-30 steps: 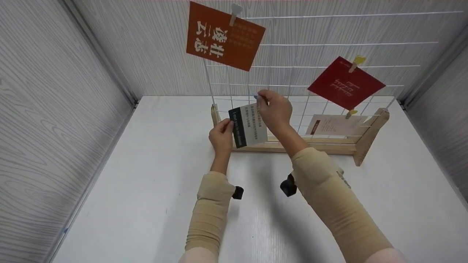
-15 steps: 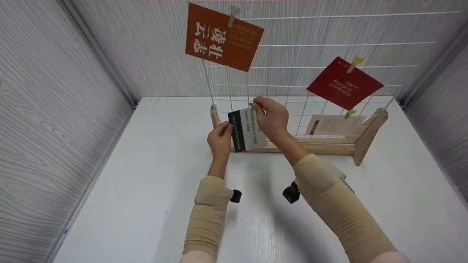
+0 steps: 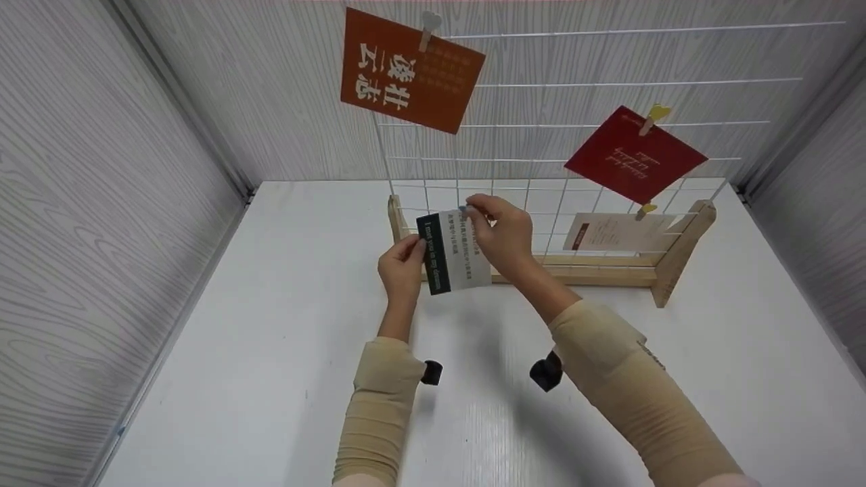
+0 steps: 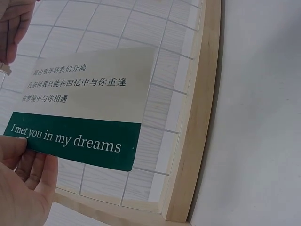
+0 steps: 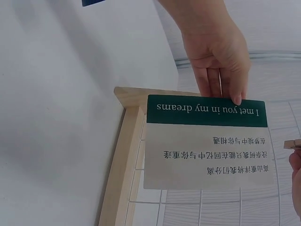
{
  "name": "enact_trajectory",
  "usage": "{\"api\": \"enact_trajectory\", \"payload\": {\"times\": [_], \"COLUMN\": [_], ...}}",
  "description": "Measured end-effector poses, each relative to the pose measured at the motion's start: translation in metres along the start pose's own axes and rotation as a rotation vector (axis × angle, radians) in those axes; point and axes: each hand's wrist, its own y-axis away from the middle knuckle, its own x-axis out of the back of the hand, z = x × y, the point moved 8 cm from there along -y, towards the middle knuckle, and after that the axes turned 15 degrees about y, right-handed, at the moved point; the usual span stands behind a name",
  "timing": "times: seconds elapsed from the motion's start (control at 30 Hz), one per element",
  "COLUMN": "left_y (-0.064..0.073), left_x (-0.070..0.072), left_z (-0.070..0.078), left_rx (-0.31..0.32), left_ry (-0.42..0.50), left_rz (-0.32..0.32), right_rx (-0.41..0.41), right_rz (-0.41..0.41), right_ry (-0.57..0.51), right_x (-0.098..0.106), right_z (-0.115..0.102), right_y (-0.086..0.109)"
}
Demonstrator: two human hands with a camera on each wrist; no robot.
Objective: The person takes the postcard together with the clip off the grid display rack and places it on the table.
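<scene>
A card with a dark green band and pale printed half is pinched at its green edge by my left hand, thumb in front. My right hand pinches a small wooden clothespin with a bluish top. In both wrist views the clothespin is just off the card's edge, apart from it. Behind the card stands a white wire grid in a wooden base. The right hand's other fingers are partly cut off in its wrist view.
An orange card hangs at the grid's upper left from a clothespin. To the right hang a red card and, lower, a white card, with yellow-topped clips. White tabletop lies in front; patterned panels stand around.
Both hands have come down and nearer in the head view, bringing the card and clothespin along. The card has moved slightly left; the hanging cards stay on the grid.
</scene>
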Motion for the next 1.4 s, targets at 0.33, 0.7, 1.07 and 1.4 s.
{"api": "enact_trajectory", "payload": {"times": [0.33,0.7,1.07,1.4], "left_y": [0.006,0.014,0.001,-0.008], "left_x": [0.011,0.020,0.059,0.082], "left_z": [-0.004,-0.010,-0.091,-0.139], "left_rx": [0.011,0.072,0.151,0.065], "left_ry": [-0.040,-0.071,-0.134,-0.180], "left_rz": [0.007,0.026,0.051,0.065], "right_rx": [-0.014,-0.064,-0.226,-0.333], "right_rz": [-0.022,-0.069,-0.143,-0.166], "right_ry": [-0.109,-0.192,-0.225,-0.187], "right_x": [0.001,-0.003,0.002,0.010], "right_z": [0.008,0.020,0.063,0.101], "right_y": [0.019,0.043,0.073,0.097]}}
